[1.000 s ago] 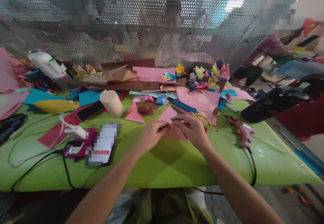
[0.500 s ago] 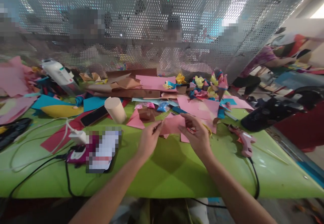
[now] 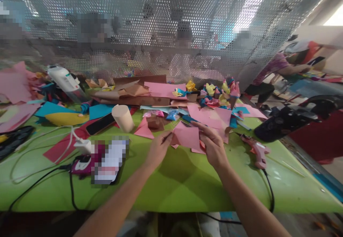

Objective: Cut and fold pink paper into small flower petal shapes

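Pink paper (image 3: 187, 136) | left hand (image 3: 158, 148) grip pinches left edge | right hand (image 3: 215, 147) at right edge, grip unclear | green tabletop (image 3: 184, 190) spreads below

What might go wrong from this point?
The pink paper could crease or tear: the left hand pinches one edge, with the right hand at the other.

The glue gun might get dragged if something snags its cable, which runs to the table's front edge.
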Demonstrator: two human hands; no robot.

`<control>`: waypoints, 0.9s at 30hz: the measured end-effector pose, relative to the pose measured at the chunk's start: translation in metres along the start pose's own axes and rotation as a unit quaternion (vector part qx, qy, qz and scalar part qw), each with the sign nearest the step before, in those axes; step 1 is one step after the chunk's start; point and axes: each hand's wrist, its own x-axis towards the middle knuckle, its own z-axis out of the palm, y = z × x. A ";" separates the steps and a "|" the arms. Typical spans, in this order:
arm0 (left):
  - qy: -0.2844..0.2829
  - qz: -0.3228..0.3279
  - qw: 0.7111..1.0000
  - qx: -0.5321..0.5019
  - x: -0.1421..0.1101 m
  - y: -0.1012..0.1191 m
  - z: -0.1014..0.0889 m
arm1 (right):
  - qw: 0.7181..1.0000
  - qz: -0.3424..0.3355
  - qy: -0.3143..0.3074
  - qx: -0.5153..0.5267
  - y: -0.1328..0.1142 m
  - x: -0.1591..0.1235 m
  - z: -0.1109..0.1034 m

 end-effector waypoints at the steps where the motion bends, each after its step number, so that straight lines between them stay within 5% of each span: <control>1: -0.003 -0.002 1.000 -0.002 0.000 0.001 0.000 | 1.000 -0.003 -0.002 -0.009 -0.001 0.000 0.000; 7: -0.016 -0.011 1.000 0.013 0.000 0.000 -0.001 | 0.983 -0.104 0.040 -0.147 -0.002 -0.001 -0.001; 16: -0.009 -0.042 0.999 -0.024 -0.001 -0.004 0.003 | 0.953 -0.205 0.074 -0.212 -0.004 -0.004 0.001; 22: 0.026 -0.093 0.989 -0.110 0.001 -0.008 0.007 | 0.915 -0.288 0.041 -0.280 -0.011 -0.008 0.006; 27: 0.043 -0.089 0.980 -0.175 0.002 -0.012 0.009 | 0.907 -0.291 0.007 -0.303 -0.016 -0.010 0.013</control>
